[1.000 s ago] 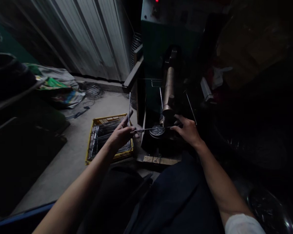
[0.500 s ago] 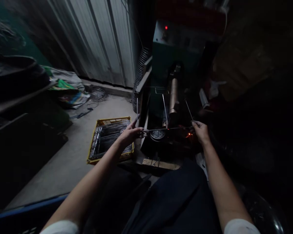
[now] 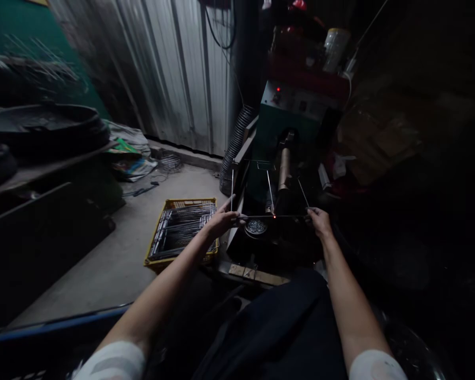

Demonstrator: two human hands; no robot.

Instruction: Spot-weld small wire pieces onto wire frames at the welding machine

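My left hand [image 3: 221, 220] is closed on the left end of a bent wire frame [image 3: 253, 217], with its index finger stretched along an upright side. My right hand [image 3: 320, 220] pinches the frame's right corner. The long bar of the frame runs level between both hands, and its prongs point away from me. A small spot on the bar glows red in front of the welding machine's copper-coloured arm [image 3: 285, 169]. Just below the bar sits a round dish of small metal pieces [image 3: 256, 227].
A yellow crate [image 3: 152, 248] of wire frames stands on the floor at left. The green machine body [image 3: 288, 121] rises behind. A wooden strip [image 3: 259, 275] lies before my knees. At far left, a bench carries a large black round tub [image 3: 47, 129].
The bright sparks near my right hand are gone, leaving a small red glow on the bar. My view has tilted up. Both hands still hold the wire frame.
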